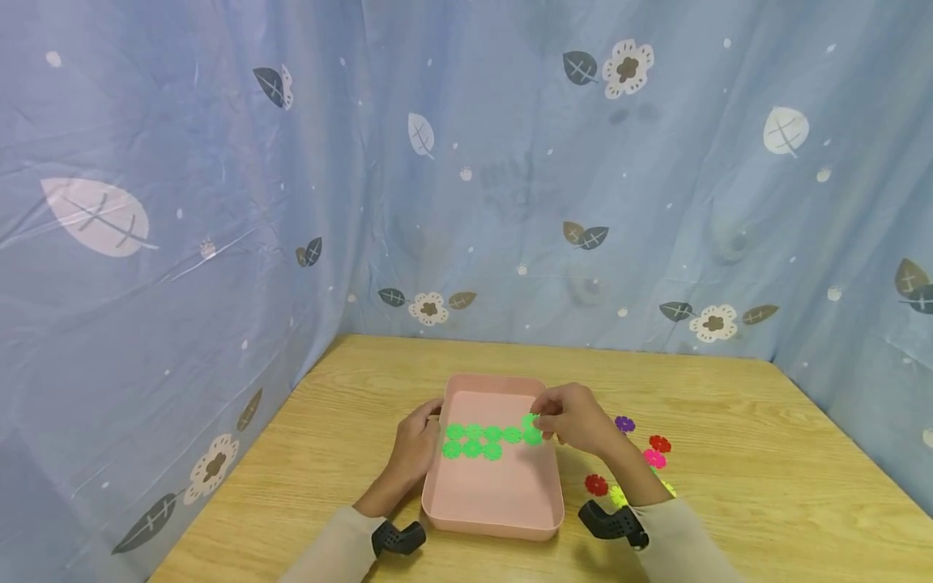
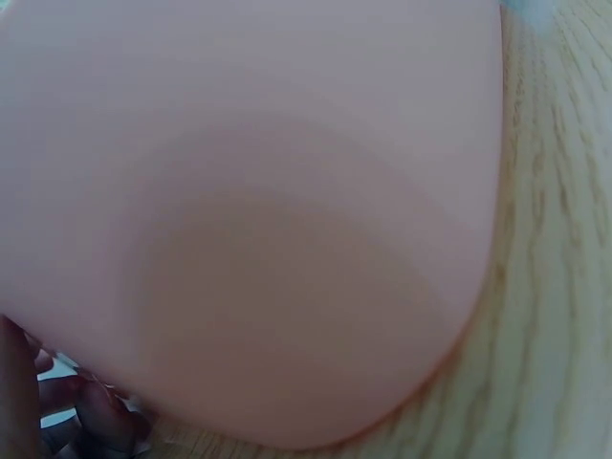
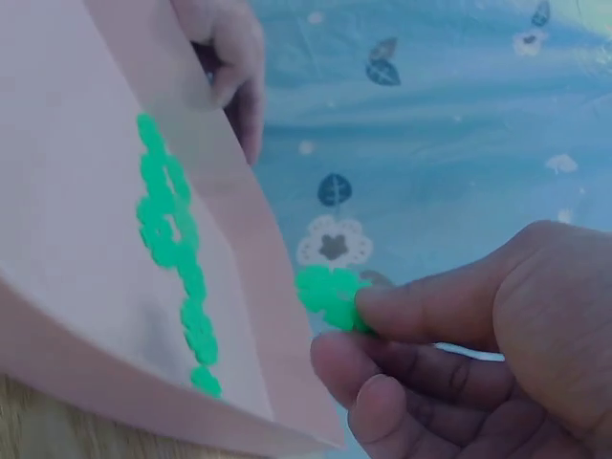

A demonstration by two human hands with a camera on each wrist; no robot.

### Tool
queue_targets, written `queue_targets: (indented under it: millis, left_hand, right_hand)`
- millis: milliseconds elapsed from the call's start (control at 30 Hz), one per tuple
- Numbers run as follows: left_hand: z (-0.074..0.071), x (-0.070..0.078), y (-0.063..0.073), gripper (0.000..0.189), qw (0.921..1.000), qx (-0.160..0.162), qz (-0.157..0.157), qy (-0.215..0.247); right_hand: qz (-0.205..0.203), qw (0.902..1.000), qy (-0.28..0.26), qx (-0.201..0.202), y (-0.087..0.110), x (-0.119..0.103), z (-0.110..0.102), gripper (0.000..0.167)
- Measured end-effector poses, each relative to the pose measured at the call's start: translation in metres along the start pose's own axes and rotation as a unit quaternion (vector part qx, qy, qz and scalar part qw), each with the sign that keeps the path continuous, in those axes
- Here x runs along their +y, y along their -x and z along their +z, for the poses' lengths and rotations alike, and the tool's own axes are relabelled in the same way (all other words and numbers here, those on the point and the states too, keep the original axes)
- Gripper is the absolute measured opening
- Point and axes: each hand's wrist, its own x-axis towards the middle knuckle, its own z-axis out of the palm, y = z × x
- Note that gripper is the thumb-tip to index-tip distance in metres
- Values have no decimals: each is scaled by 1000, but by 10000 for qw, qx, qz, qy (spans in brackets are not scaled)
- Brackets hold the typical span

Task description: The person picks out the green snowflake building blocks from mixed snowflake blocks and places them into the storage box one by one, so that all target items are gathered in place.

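Note:
A pink tray (image 1: pixel 492 494) lies on the table with several green snowflake building discs (image 1: pixel 472 448) on its floor, in two rows. My left hand (image 1: pixel 417 444) grips the tray's left side; its curled fingers (image 3: pixel 251 124) show at the wall in the right wrist view. The left wrist view is mostly filled by the tray's wall (image 2: pixel 316 287). Above the tray's right side, my right hand (image 1: pixel 576 417) pinches one green snowflake disc (image 3: pixel 330 295) between thumb and finger. That disc is raised off the tray floor. In the head view, fingers partly cover it.
To the right of the tray, loose discs lie on the wooden table (image 1: pixel 765 453): a purple disc (image 1: pixel 624 423), a red disc (image 1: pixel 596 485), a pink disc (image 1: pixel 654 458) and yellow ones, partly hidden by the right forearm. A blue patterned curtain (image 1: pixel 510 202) hangs behind and at the sides.

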Motion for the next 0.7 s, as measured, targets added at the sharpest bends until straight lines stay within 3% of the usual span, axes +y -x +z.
queue_targets:
  millis: [100,467,600,700]
  left_hand:
    - [0,0,-1,45,10000,13,-35,11]
    - [-1,1,1,46,10000,-10,-17,3]
    - [0,0,1,46,9999,9,-98,16]
    - [0,1,1,45,10000,18,-24,-40]
  right_hand:
    - [87,9999,78,50,-3,-3,8,5]
    - [143,9920,1134,530,-11,7,44,11]
    - [340,9884,1386,523,-11,9,50,14]
    - [258,9883,1407,525,-11,10,52,13]
